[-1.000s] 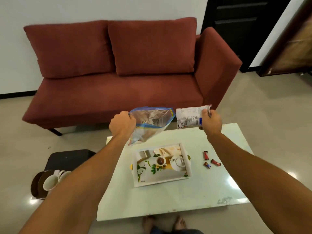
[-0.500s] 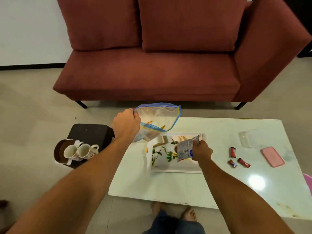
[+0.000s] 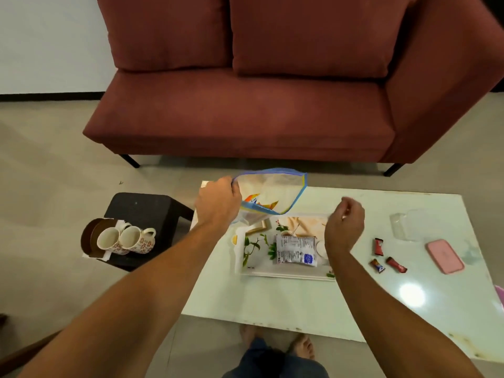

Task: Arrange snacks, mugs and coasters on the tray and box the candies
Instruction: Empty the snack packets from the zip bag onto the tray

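My left hand [image 3: 218,204] grips the rim of a clear zip bag [image 3: 275,190] with a blue edge, held up over the far left corner of the printed tray [image 3: 246,268]. A white snack packet [image 3: 296,250] lies flat in the tray. My right hand [image 3: 345,227] hovers just right of the packet with fingers loosely curled and nothing in it. Three red wrapped candies [image 3: 378,246] lie on the table right of the tray. A clear plastic box [image 3: 409,223] and its pink lid [image 3: 444,256] sit further right. Two floral mugs [image 3: 126,240] lie on brown coasters [image 3: 88,236] on a stool.
The white low table [image 3: 300,304] stands before a dark red sofa [image 3: 245,105]. A black stool [image 3: 147,211] is at the table's left end. My bare feet [image 3: 275,341] show under the near edge. Something pink [image 3: 500,294] peeks in at the right edge.
My right hand brought the snack packet down into the tray, let it go, and lifted away to the right. The left hand keeps holding the zip bag. The view tilted down.
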`<state>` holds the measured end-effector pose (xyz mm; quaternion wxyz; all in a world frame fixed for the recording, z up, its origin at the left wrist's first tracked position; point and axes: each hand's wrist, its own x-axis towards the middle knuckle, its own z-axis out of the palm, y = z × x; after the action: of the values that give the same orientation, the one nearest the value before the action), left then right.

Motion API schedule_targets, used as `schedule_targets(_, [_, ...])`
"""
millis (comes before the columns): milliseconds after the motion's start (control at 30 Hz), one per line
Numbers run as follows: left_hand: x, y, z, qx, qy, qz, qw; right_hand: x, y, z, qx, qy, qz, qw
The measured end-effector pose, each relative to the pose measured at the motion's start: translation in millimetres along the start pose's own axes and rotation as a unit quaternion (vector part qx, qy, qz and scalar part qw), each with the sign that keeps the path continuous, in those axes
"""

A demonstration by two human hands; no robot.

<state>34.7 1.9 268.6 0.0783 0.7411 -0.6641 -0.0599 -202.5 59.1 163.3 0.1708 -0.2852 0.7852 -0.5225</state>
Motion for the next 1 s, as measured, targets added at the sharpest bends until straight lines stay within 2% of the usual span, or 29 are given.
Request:
schedule_targets(67, [-4.7, 9.6, -12.3, 0.005, -0.007, 0.027, 1.000, 4.8, -69.8, -15.2, 0.096, -0.038, -0.126, 0.987])
schedule_targets(133, [-9.4, 20.5, -29.7, 0.010, -0.005, 0.059, 0.998, 8.2, -135.9, -27.3, 0.073, -0.186, -0.256, 0.946])
schedule_targets(167, [-10.2, 25.2, -38.1, 0.013, -0.002, 0.074, 0.997, 10.9, -159.9, -27.2, 0.011, -0.285, -0.284, 0.915])
schedule_targets(200, [-10.5, 30.2, -48.3, 0.014, 0.006, 0.095, 0.995, 13.2, -176.5, -24.0, -0.082, -0.389, -0.280, 0.874])
schedule_targets(267, [-9.5, 40.3, -68.9, 0.015, 0.016, 0.131, 0.991, 10.9, -192.7, -17.0, -0.276, -0.532, -0.263, 0.756])
schedule_targets(300, [-7.1, 46.1, -80.2, 0.013, 0.018, 0.151, 0.988, 6.6, -196.5, -15.1, -0.345, -0.560, -0.265, 0.705])
schedule_targets(333, [-3.9, 51.3, -89.4, 0.008, 0.018, 0.171, 0.985, 2.5, -196.9, -11.9, -0.387, -0.570, -0.272, 0.671])
schedule_targets(367, [-0.4, 56.6, -99.7, 0.000, 0.015, 0.189, 0.982, -3.1, -200.4, -10.5, -0.420, -0.571, -0.268, 0.652])
schedule_targets(433, [4.6, 65.3, -118.9, -0.015, 0.004, 0.224, 0.974, -9.2, -202.9, -6.4, -0.435, -0.563, -0.235, 0.662])
schedule_targets(533, [11.0, 72.5, -137.7, -0.008, -0.010, 0.271, 0.963, -5.7, -202.5, 0.7, -0.467, -0.519, -0.295, 0.652])
schedule_targets(567, [12.1, 72.5, -141.0, -0.005, -0.010, 0.275, 0.961, -4.6, -203.8, -1.6, -0.477, -0.487, -0.296, 0.669])
schedule_targets(600, [13.9, 72.5, -143.1, -0.004, -0.008, 0.274, 0.962, -1.4, -202.4, -1.4, -0.475, -0.458, -0.326, 0.676])
schedule_targets(733, [23.0, 67.6, -142.3, -0.012, 0.010, 0.233, 0.972, -3.4, -222.5, -11.3, -0.468, -0.425, -0.338, 0.697])
schedule_targets(867, [24.2, 61.4, -129.3, -0.008, 0.005, 0.168, 0.986, 3.1, -234.0, -14.4, -0.402, -0.361, -0.373, 0.754])
schedule_targets(933, [23.2, 57.5, -117.0, -0.008, -0.008, 0.138, 0.990, 9.6, -241.1, -23.1, -0.391, -0.355, -0.346, 0.776])
schedule_targets(1000, [23.1, 51.5, -105.8, 0.000, -0.014, 0.114, 0.993, 20.7, -246.8, -34.6, -0.343, -0.348, -0.298, 0.820])
